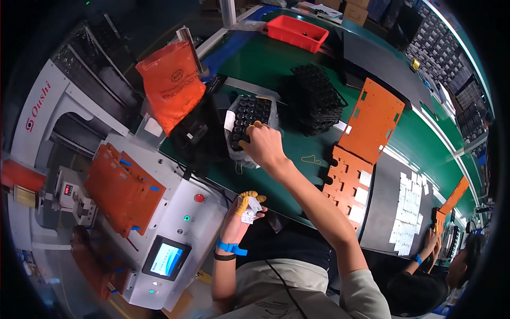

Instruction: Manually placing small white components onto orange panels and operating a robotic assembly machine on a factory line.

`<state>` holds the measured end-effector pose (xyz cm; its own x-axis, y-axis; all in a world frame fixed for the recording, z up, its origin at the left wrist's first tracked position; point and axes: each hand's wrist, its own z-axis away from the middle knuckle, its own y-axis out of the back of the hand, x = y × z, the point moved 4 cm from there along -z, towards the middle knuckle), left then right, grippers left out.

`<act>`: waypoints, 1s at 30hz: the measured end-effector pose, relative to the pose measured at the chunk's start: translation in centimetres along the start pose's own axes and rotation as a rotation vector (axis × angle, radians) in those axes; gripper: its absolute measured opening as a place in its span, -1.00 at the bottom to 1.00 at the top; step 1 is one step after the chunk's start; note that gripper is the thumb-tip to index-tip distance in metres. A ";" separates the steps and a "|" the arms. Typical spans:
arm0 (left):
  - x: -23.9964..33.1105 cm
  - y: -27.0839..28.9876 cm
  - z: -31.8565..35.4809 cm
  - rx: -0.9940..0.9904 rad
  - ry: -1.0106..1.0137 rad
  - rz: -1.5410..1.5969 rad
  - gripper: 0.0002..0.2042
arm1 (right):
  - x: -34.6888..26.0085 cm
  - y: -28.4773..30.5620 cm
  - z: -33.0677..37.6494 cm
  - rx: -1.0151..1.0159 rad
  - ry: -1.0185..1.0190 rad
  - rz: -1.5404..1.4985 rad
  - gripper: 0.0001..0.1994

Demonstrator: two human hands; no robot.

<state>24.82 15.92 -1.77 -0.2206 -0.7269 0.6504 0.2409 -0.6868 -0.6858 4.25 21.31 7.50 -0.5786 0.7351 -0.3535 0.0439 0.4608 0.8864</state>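
Right hand [264,144] extended far over the green table [265,64], fingers curled down on a black tray [249,114] of small round parts lying in a clear bag; whether anything is pinched cannot be told. Left hand [245,210], near the body, closed on a few small white pieces [249,209], yellow cots on its fingertips. Stacked black trays [316,98] lie right of the tray. Orange plates [372,119] lie further right.
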 end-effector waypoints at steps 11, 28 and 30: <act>-0.1 -1.7 -1.9 -0.103 0.000 0.011 -0.55 | 1.6 -0.4 -0.5 -0.133 -0.152 -0.083 -0.77; -1.0 -7.3 -2.6 -0.264 -0.086 -0.010 -0.44 | 5.3 11.7 15.7 -0.162 -0.057 -0.856 -0.75; -0.8 -8.3 -2.4 -0.237 -0.180 -0.082 -0.44 | 5.8 11.7 16.7 -0.187 -0.055 -0.826 -0.74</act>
<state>20.76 22.24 2.62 -0.0538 -0.6708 0.7397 -0.0028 -0.7406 -0.6719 14.97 39.26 10.79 -0.3249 0.2244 -0.9188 -0.5137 0.7738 0.3706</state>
